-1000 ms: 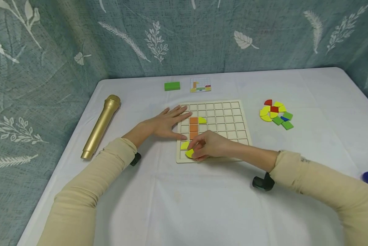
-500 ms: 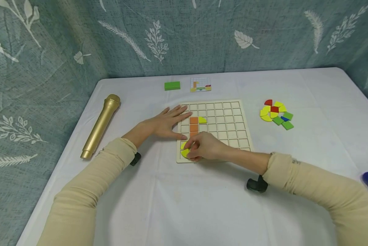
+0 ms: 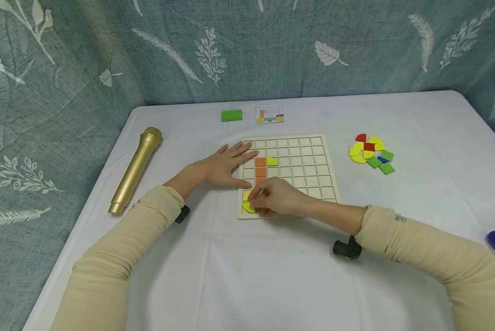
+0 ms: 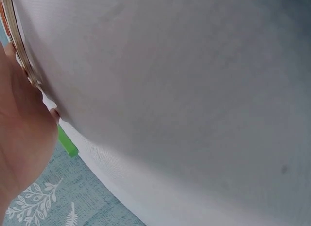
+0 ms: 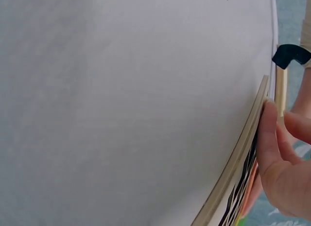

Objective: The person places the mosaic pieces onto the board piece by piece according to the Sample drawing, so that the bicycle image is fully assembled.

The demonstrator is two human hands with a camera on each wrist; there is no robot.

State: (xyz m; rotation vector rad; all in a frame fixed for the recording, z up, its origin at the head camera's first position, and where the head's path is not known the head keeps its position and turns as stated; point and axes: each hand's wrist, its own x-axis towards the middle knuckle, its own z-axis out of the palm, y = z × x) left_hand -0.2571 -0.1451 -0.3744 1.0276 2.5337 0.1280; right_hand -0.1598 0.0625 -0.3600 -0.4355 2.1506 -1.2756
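Yellow pc (image 3: 247, 208) on grid bd (image 3: 310, 171); L hand (image 3: 223, 168) spread, R hand (image 3: 279, 196) touching pc, pinch unclear.

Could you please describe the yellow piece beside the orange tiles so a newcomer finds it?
On the white table, find the gridded wooden board. Follow its column of orange tiles to the far end. The yellow piece lies right of it, away from the board's other yellow pieces at the near-left corner.
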